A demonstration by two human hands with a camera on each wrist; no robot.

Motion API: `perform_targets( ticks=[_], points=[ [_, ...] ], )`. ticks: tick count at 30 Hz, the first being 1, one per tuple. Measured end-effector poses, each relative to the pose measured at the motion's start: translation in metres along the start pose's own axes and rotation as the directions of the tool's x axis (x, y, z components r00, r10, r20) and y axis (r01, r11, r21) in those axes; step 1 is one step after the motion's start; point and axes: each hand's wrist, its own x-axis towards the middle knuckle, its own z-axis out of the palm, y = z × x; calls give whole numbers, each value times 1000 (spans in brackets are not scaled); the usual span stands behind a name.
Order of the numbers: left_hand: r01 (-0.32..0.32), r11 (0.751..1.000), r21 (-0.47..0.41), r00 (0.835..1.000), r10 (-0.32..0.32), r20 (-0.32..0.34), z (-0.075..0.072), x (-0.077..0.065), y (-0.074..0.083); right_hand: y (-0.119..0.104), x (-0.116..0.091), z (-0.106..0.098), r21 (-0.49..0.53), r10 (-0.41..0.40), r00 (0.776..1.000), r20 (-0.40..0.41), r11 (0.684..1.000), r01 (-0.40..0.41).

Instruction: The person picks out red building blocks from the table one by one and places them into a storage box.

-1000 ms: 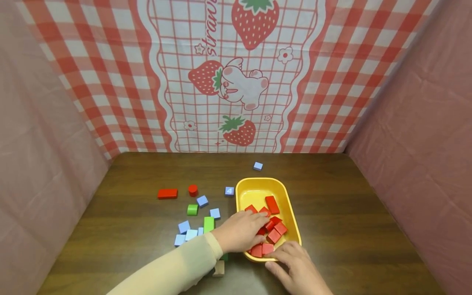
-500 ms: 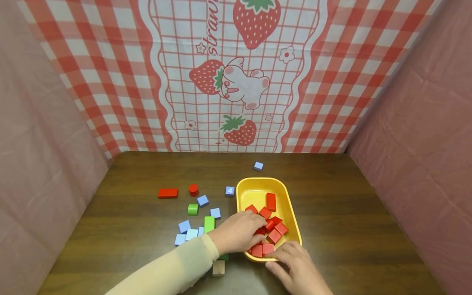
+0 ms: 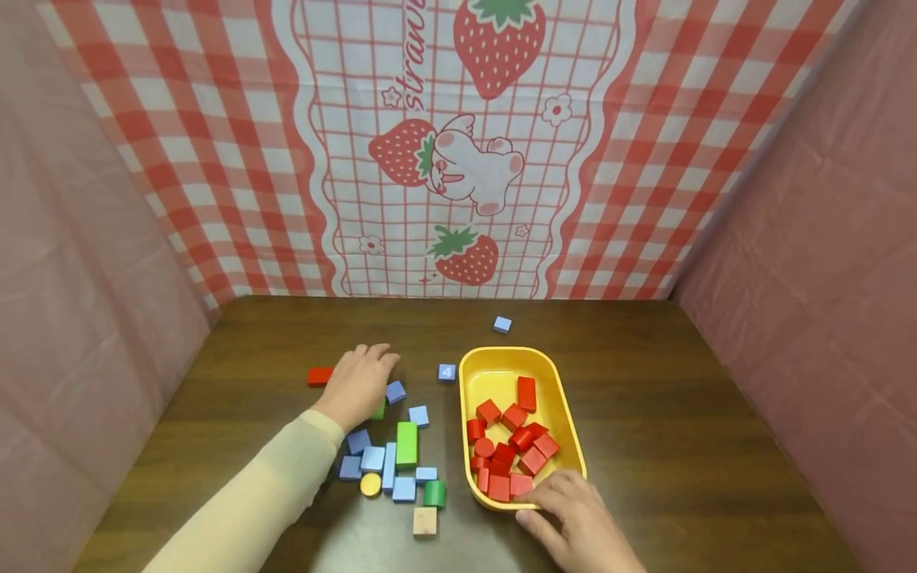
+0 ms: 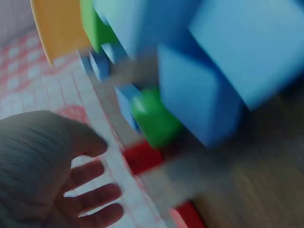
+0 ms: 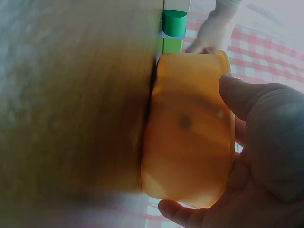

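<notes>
My left hand [image 3: 356, 387] reaches over the far left blocks, its fingers extended and nothing in its grasp. In the left wrist view, a red cylinder [image 4: 142, 156] lies beyond its fingertips, and a red block [image 4: 187, 216] sits lower. The head view shows that long red block [image 3: 319, 376] partly behind the hand; the cylinder is hidden there. My right hand [image 3: 573, 513] holds the near right corner of the yellow tray [image 3: 469, 358], thumb outside and fingers over the rim. Several red blocks [image 3: 533, 461] lie in the tray.
Left of the tray are several blue blocks [image 3: 372, 458], a long green block [image 3: 407, 444], a dark green half-round block [image 3: 435, 493], a yellow disc [image 3: 370, 484] and a plain wooden cube [image 3: 425, 522]. Behind the tray lies a small blue block [image 3: 502, 325]. A checked cloth [image 3: 251, 199] hangs behind the table.
My left hand has left the tray and moved left and away over the far blocks, uncovering the red pieces in the tray. The right hand stays on the tray's corner.
</notes>
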Motion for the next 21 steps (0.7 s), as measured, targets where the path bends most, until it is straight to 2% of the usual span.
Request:
perform_targets(
  ticks=[2, 5, 9, 12, 14, 16, 19, 21],
  points=[
    [23, 999, -38, 998, -21, 54, 3, 0, -11, 0, -1, 1, -5, -3, 1000, -2, 1000, 3],
    [28, 995, -100, 996, -19, 82, 6, 0, -19, -1, 0, 1, -6, -1, 1000, -1, 1000, 1],
    [46, 989, -139, 996, -35, 81, 5, -1, -20, -1, 0, 1, 2, 12, 1000, 14, 1000, -12],
    [70, 976, -208, 997, -62, 46, -4, -2, -12, -1, 1, 1, 5, 12, 1000, 25, 1000, -13],
    [67, 957, -283, 997, -73, -9, -15, -3, 1, -1, 1, 1, 5, 5, 1000, 16, 1000, -6],
    [22, 935, -355, 996, -51, -73, -28, -3, 21, -1, 0, 1, 0, -5, 1000, -4, 1000, 5],
    [-99, 917, -385, 991, 55, -125, -40, -4, 56, 0, 0, 2, -6, -25, 999, -35, 1000, 25],
    [-175, 916, -360, 984, 149, -99, -41, -5, 78, 1, -1, 3, -10, -34, 999, -39, 999, 33]
  ],
)
